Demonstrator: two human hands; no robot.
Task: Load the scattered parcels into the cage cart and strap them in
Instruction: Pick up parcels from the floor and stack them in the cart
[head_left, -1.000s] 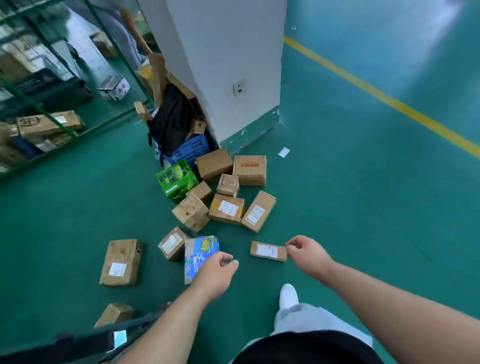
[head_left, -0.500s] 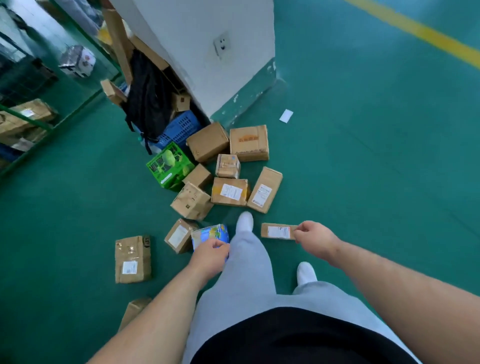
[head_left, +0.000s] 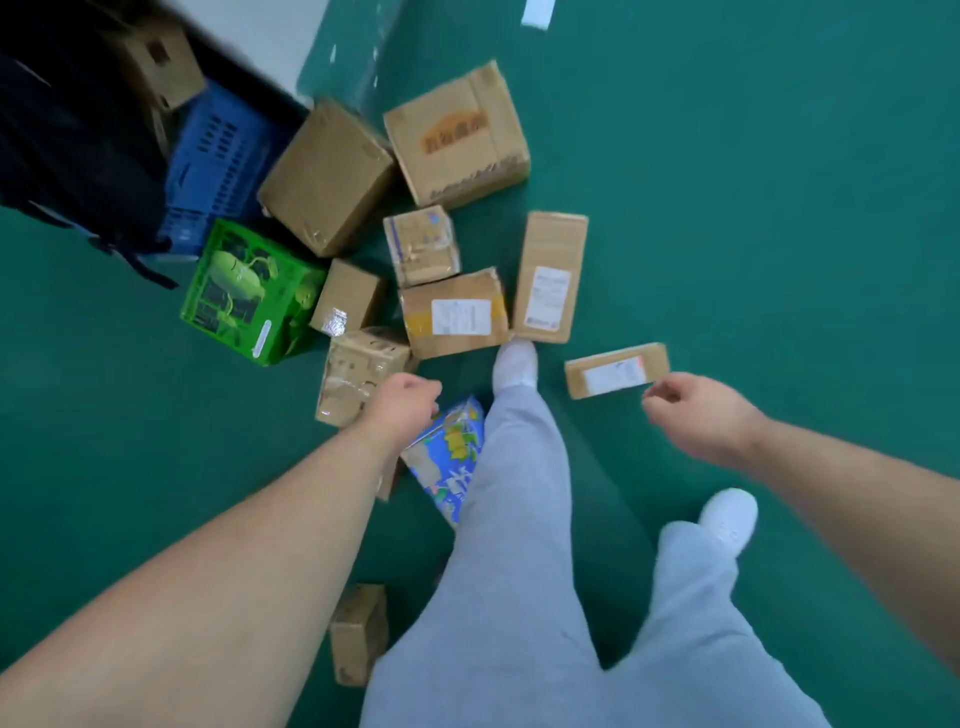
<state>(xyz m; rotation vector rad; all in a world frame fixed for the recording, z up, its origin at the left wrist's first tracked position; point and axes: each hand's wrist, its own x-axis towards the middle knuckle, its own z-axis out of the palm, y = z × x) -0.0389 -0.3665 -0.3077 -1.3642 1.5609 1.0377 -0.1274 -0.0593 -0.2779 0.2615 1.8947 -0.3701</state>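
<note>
1. Brown cardboard parcels lie scattered on the green floor. No cage cart is in view, so loading and strapping both seem still to do.
2. The left hand curls at the top edge of a blue printed box. I cannot tell whether it grips.
3. The right hand curls beside a flat brown labelled parcel. Contact is unclear.
4. A green printed carton sits further out.

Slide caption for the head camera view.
Left hand and right hand reach toward cardboard parcels scattered on green floor.
</note>
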